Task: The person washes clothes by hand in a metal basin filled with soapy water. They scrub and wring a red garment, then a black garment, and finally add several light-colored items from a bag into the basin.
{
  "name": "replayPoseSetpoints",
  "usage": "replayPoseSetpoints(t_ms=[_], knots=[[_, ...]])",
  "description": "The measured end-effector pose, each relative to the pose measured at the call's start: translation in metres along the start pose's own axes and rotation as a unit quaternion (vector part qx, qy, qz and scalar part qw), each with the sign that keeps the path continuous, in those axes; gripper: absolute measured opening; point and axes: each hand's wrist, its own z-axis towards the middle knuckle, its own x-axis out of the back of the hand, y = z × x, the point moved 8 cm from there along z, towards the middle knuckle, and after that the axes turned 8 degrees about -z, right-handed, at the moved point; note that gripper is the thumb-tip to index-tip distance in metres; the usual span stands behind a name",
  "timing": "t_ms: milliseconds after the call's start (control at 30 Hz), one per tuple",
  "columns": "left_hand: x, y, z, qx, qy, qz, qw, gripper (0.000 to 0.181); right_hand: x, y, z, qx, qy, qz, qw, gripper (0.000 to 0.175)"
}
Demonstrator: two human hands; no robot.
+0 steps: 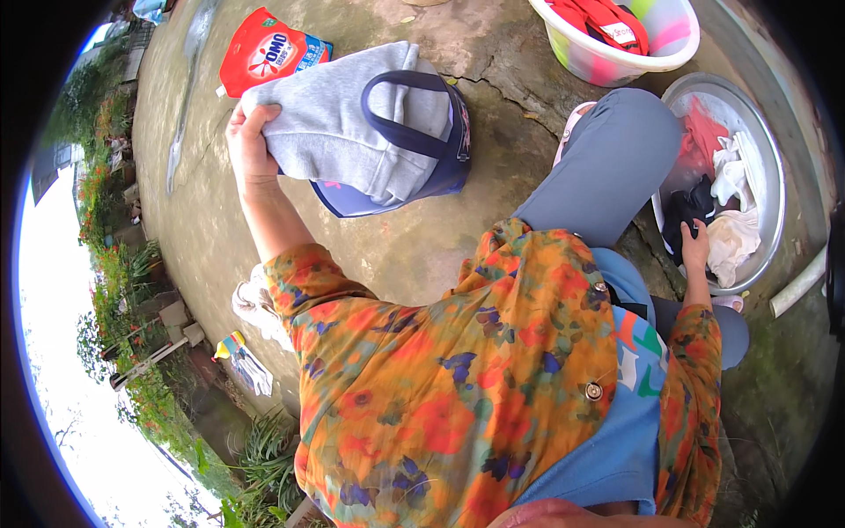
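Note:
A light grey sweatshirt-like garment (330, 112) lies over a dark blue bag (422, 191), partly behind one of its looped handles. At the garment's left corner, my left hand (254, 142) grips the cloth between thumb and fingers. Far to the right stands a round metal basin (772, 191) holding a red cloth (703, 135), white cloths (729, 171), a cream cloth (733, 244) and a black cloth (680, 211). My right hand (695, 244) reaches over the basin's near rim, its fingers closed on the black cloth.
A red OMO detergent pouch (267, 53) lies behind the garment. Above the basin is a multicoloured plastic tub (594, 59) with red clothing. Left of my body are a pale cloth bundle (254, 297) and a brush-like object (247, 363). A white pipe (799, 284) lies right; plants edge the cracked concrete.

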Motion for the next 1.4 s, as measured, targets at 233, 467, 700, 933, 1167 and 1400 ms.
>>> replayPoseSetpoints(t_ms=[233,467,700,933,1167,1400], knots=[[0.005,-0.027,-0.006,0.106,-0.064,0.251,0.96,0.032,-0.005,0.005,0.005,-0.009,-0.016,-0.012,1.0,0.048],[0.042,-0.204,-0.041,0.344,-0.057,0.245,0.905,0.056,-0.008,0.012,0.003,-0.02,-0.027,-0.008,0.999,0.049],[0.014,-0.273,-0.066,0.402,-0.209,0.104,0.886,0.064,-0.007,0.009,0.002,-0.04,-0.038,-0.023,0.998,0.049],[0.005,-0.331,-0.041,0.413,-0.202,0.197,0.866,0.086,-0.005,0.007,0.002,-0.036,-0.025,-0.029,0.999,0.047],[0.014,-0.374,-0.023,0.415,-0.102,0.259,0.866,0.087,-0.002,0.0,0.001,-0.012,-0.015,-0.025,0.999,0.047],[0.019,-0.262,0.007,0.218,-0.134,0.411,0.875,0.024,-0.001,0.0,0.0,-0.01,-0.005,-0.029,1.0,0.045]])
